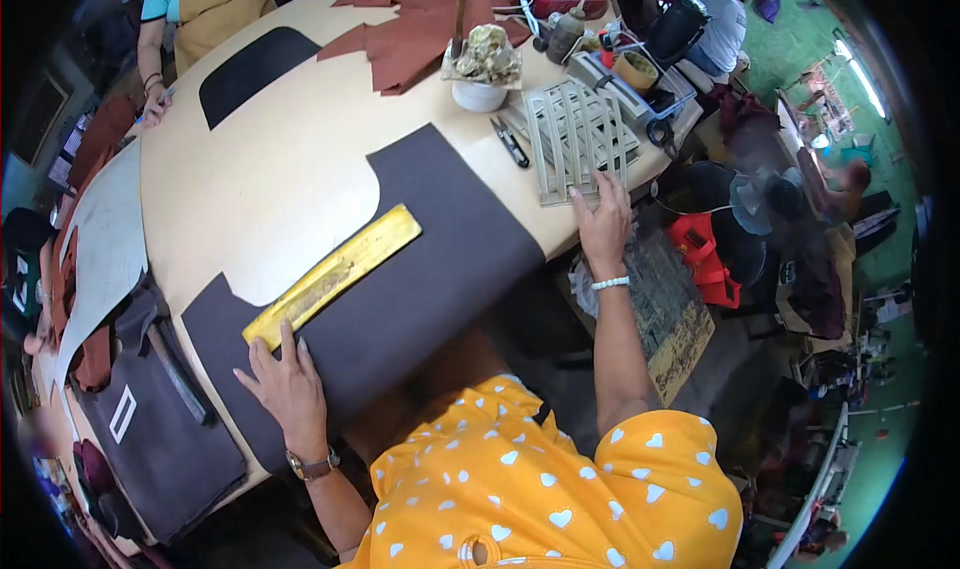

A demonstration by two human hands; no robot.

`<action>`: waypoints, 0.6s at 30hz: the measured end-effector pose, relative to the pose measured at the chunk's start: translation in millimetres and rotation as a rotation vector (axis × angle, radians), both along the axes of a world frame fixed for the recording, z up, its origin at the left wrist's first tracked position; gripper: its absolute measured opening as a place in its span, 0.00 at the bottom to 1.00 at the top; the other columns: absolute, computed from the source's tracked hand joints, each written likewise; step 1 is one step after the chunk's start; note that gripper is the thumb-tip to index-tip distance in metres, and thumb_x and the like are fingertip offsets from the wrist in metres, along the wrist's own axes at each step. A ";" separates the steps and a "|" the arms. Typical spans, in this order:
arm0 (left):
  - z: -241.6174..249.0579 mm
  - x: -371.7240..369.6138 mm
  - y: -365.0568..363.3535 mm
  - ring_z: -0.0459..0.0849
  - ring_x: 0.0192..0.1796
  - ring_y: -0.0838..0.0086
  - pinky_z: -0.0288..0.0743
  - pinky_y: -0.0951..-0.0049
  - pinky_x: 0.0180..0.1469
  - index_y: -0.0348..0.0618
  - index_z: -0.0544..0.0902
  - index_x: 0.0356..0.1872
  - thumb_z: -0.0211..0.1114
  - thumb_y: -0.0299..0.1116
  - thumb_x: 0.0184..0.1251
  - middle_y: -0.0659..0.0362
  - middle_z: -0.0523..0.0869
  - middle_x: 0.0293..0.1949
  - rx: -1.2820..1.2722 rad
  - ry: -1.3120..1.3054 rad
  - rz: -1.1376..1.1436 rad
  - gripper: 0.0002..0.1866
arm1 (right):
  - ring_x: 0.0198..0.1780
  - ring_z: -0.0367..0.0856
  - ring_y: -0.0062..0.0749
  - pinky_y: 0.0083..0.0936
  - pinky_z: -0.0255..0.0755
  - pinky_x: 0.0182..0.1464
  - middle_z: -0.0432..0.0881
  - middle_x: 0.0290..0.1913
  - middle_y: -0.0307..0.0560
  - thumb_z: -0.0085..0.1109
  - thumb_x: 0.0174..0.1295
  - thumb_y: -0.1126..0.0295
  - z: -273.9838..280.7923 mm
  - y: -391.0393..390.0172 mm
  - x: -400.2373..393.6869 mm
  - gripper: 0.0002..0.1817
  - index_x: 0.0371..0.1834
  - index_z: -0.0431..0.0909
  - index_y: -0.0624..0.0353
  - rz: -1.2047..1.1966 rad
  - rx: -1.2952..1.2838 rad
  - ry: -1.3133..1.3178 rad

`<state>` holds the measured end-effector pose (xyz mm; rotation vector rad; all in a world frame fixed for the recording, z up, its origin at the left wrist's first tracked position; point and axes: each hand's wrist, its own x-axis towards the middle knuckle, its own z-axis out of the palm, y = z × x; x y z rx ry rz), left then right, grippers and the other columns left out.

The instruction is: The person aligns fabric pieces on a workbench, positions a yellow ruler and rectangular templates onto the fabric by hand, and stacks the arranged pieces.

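Observation:
My left hand (285,384) lies with fingers spread on dark grey sheet material (450,239), fingertips touching the near end of a worn yellow bar (335,274). The bar lies slantwise across the sheet, which hangs over the table's near edge. My right hand (605,224) is at the table's right edge, thumb and fingers apart, fingertips on the near edge of a pale slatted lattice piece (580,139). Other pale strips lie partly hidden under it. Left of the lattice lie small black-handled thread snips (510,143).
A white pot (480,95) with a crumpled lump stands behind the lattice. Reddish-brown pieces (400,44) and a black piece (255,74) lie farther back. At far left, another person's hand (155,104) holds something thin. A tool tray (640,79) sits at right.

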<state>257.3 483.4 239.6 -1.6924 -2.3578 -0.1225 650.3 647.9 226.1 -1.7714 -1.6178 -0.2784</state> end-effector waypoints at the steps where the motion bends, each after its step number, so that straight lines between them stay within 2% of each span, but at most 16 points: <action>1: 1.3 1.1 0.3 0.67 0.63 0.57 0.53 0.39 0.64 0.54 0.73 0.60 0.56 0.39 0.66 0.44 0.71 0.57 -0.004 0.000 0.007 0.20 | 0.54 0.72 0.47 0.39 0.64 0.57 0.76 0.52 0.54 0.62 0.53 0.63 0.9 4.0 0.9 0.23 0.50 0.75 0.63 0.003 0.017 -0.014; 9: 7.1 6.3 1.4 0.67 0.63 0.56 0.53 0.40 0.64 0.52 0.72 0.61 0.55 0.38 0.67 0.44 0.70 0.58 -0.034 -0.026 0.037 0.21 | 0.47 0.78 0.51 0.36 0.71 0.51 0.79 0.47 0.59 0.62 0.53 0.67 27.3 27.9 4.4 0.20 0.48 0.76 0.67 0.042 0.027 0.034; 12: 5.9 5.8 0.8 0.67 0.63 0.55 0.53 0.40 0.64 0.51 0.72 0.61 0.55 0.38 0.67 0.43 0.70 0.58 -0.023 -0.043 0.034 0.21 | 0.45 0.78 0.50 0.37 0.72 0.49 0.79 0.45 0.56 0.62 0.51 0.66 32.4 48.5 8.6 0.19 0.45 0.77 0.66 0.089 0.104 -0.004; 15: 8.3 7.2 0.9 0.66 0.63 0.54 0.53 0.40 0.64 0.51 0.72 0.61 0.55 0.38 0.67 0.42 0.69 0.58 -0.035 -0.067 0.044 0.21 | 0.46 0.77 0.49 0.38 0.71 0.50 0.78 0.45 0.55 0.63 0.51 0.66 30.3 61.3 8.8 0.19 0.44 0.77 0.65 0.084 0.031 0.011; 18: 1.0 4.5 -0.2 0.66 0.64 0.54 0.53 0.40 0.64 0.51 0.73 0.61 0.55 0.38 0.67 0.42 0.69 0.58 -0.002 -0.048 0.037 0.21 | 0.48 0.75 0.47 0.39 0.69 0.51 0.76 0.46 0.52 0.64 0.51 0.65 28.7 58.5 4.5 0.19 0.45 0.77 0.64 -0.006 0.056 -0.061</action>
